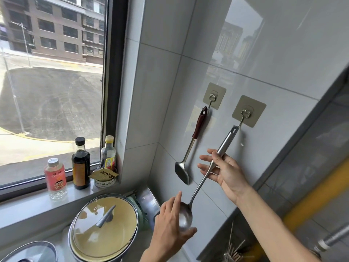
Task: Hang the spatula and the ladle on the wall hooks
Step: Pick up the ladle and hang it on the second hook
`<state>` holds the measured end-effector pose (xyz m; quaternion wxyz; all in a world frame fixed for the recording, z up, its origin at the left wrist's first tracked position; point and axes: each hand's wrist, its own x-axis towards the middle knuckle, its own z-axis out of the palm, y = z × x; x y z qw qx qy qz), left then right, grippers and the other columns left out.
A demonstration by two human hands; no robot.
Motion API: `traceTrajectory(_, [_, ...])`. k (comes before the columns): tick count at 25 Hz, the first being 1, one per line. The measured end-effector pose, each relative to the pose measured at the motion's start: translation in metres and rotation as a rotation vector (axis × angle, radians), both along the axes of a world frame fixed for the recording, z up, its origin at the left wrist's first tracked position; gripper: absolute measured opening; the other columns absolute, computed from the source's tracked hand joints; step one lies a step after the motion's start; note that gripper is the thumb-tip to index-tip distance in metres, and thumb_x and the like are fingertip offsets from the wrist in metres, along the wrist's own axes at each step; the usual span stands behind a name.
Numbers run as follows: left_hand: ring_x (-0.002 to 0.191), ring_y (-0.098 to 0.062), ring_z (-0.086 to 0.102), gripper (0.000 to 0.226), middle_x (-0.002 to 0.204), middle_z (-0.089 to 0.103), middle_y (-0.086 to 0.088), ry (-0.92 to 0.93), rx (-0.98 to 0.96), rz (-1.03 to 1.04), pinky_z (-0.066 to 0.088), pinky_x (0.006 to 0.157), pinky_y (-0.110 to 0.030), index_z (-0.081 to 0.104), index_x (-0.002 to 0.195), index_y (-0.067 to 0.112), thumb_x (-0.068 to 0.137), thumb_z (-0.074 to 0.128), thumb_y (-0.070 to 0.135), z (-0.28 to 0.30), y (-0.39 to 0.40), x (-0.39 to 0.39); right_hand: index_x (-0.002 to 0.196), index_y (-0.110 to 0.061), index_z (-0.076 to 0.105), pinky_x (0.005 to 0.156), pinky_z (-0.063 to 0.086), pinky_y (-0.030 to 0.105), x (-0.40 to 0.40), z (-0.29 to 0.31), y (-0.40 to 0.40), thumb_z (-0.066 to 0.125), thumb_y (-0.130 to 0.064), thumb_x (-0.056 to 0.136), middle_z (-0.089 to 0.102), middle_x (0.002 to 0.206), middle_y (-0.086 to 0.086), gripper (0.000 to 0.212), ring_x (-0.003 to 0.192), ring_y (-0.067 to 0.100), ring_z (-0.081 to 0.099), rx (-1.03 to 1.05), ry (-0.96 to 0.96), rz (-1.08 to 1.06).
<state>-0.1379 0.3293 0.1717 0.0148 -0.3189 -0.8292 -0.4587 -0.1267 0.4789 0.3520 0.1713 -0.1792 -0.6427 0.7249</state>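
A steel spatula [190, 148] with a dark red handle hangs from the left wall hook [213, 97] on the grey tiled wall. The all-steel ladle [205, 176] is tilted, its handle's top hole at the tip of the right wall hook [246, 112]. My right hand [224, 171] pinches the ladle's handle between thumb and fingers. My left hand [170, 224] cups the ladle's bowl from the left, thumb under it. Whether the hole is over the hook, I cannot tell.
A yellow pot with a glass lid [104, 225] stands below the spatula, another lid [30, 252] at bottom left. Bottles [81, 163] and a small bowl [104, 179] line the windowsill. Chopsticks [234, 252] stick up at the bottom right beside a grey pipe box.
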Motion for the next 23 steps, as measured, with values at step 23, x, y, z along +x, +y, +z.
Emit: traceTrajectory(23, [0.137, -0.014, 0.025, 0.114, 0.153, 0.028, 0.005, -0.045, 0.038, -0.063, 0.026, 0.111, -0.032, 0.012, 0.15, 0.031, 0.062, 0.069, 0.075, -0.031, 0.086, -0.039, 0.143, -0.008, 0.043, 0.117, 0.009, 0.05, 0.018, -0.09, 0.062, 0.054, -0.038, 0.088, 0.024, 0.158, 0.02, 0.064, 0.147, 0.033, 0.015, 2.471, -0.235, 0.142])
